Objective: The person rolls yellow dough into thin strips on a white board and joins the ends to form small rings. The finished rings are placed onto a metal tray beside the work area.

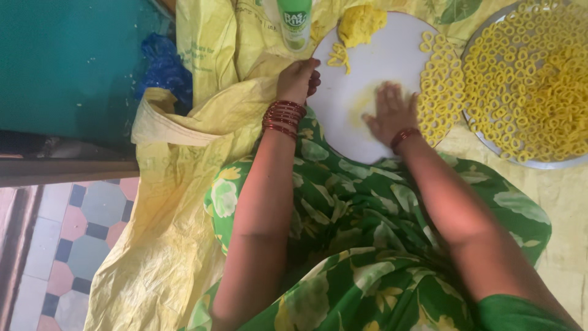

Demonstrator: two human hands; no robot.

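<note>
Right hand [392, 113] flat, rolling dough on board [392, 49]; left hand [298, 79] gripping board edge. Tray [490, 144] nearly full of rings [527, 79]; dough lump [361, 24] left.

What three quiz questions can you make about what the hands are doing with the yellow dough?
1. True or false: the right hand lies flat on the round white board.
2. What is the left hand gripping? A) the edge of the white board B) the green bottle C) the metal tray
3. Fill in: the metal tray beside the board is heaped with yellow dough ____.

Key: 1 true. 2 A. 3 rings. A lump of yellow dough sits at the far edge of the board, and more rings are lined up on its right side.
</note>
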